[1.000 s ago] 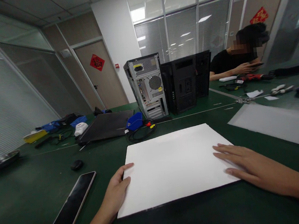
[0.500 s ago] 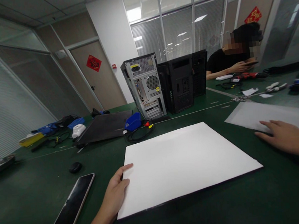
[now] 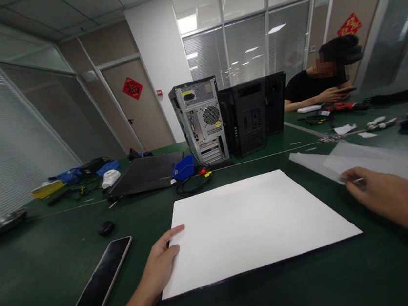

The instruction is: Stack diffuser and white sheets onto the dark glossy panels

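Note:
A flat white panel (image 3: pixel 257 230) with a thin dark border lies in front of me on the green table. My left hand (image 3: pixel 160 266) is closed on its left edge, with thumb and forefinger over the white face; the other fingers are hidden. Off to the right, my right hand (image 3: pixel 378 192) pinches the near edge of a translucent whitish sheet (image 3: pixel 392 158) between thumb and fingers. The sheet's left part is lifted and bent, and another layer seems to lie under or over it. A gap of table separates the sheet from the panel.
A phone (image 3: pixel 100 281) and a small black round object (image 3: pixel 106 228) lie at left. Behind the panel stand a computer tower (image 3: pixel 204 123), black case parts (image 3: pixel 249 118), a dark flat panel (image 3: pixel 147 174) and a coiled cable (image 3: pixel 193 186). Across the table sits a person (image 3: pixel 307 87) near a red tool (image 3: pixel 342 107).
My right hand has gone from lying with spread fingers on the translucent sheet to pinching its edge. The sheet's corner has shifted left and lifted. My left hand keeps its hold.

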The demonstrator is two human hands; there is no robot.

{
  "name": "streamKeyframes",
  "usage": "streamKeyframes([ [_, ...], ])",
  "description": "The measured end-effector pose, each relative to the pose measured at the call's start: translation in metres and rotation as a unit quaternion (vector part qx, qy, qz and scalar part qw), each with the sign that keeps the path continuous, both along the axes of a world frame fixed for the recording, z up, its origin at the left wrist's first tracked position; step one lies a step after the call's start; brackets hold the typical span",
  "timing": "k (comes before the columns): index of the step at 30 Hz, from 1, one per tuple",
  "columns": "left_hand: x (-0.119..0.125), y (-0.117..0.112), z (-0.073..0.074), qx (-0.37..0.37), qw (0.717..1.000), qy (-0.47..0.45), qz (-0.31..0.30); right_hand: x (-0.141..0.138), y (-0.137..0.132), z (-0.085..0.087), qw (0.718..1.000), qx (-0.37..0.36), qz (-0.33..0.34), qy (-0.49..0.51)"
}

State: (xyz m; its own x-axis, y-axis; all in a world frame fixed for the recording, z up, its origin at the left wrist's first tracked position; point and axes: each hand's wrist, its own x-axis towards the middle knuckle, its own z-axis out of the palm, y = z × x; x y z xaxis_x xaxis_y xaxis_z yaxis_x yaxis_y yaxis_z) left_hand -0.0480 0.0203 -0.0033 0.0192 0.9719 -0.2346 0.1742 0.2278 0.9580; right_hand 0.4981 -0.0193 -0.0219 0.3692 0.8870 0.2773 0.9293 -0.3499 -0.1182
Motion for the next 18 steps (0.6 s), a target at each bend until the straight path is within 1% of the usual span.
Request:
streamKeyframes([
  [2, 0.000, 0.000, 0.001, -0.008, 1.000, 0.003, 0.014, -0.019, -0.004, 0.003, 0.999, 0.015, 0.031, 0.016],
  [3, 0.001, 0.000, 0.001, -0.009, 1.000, 0.002, 0.018, -0.029, -0.007, 0.004, 0.997, 0.018, 0.070, 0.030],
  [4, 0.001, 0.000, 0.001, -0.009, 1.000, 0.001, 0.020, -0.040, -0.011, 0.004, 0.991, 0.017, 0.125, 0.045],
  [6, 0.001, 0.000, 0.001, -0.009, 1.000, -0.002, 0.018, -0.058, -0.018, 0.004, 0.964, -0.005, 0.255, 0.069],
  [7, 0.001, 0.000, 0.002, -0.008, 1.000, -0.002, 0.017, -0.064, -0.021, 0.004, 0.949, -0.019, 0.307, 0.076],
  [8, 0.001, -0.001, 0.002, -0.006, 1.000, 0.000, 0.018, -0.067, -0.023, 0.004, 0.936, -0.031, 0.342, 0.082],
  [9, 0.002, -0.001, 0.003, -0.005, 1.000, 0.004, 0.019, -0.067, -0.024, 0.004, 0.929, -0.038, 0.358, 0.088],
  [10, 0.002, -0.001, 0.004, -0.005, 1.000, 0.007, 0.022, -0.065, -0.023, 0.004, 0.930, -0.038, 0.354, 0.094],
  [11, 0.002, -0.001, 0.005, -0.005, 1.000, 0.008, 0.023, -0.061, -0.021, 0.004, 0.936, -0.035, 0.337, 0.098],
  [15, 0.002, 0.000, 0.005, -0.006, 1.000, 0.005, 0.026, -0.041, -0.008, 0.001, 0.974, -0.023, 0.212, 0.071],
  [16, 0.002, 0.000, 0.004, -0.003, 1.000, 0.003, 0.026, -0.039, -0.005, 0.000, 0.978, -0.028, 0.197, 0.065],
  [18, 0.002, -0.001, 0.004, 0.004, 1.000, 0.003, 0.026, -0.040, -0.004, -0.002, 0.975, -0.038, 0.211, 0.065],
])
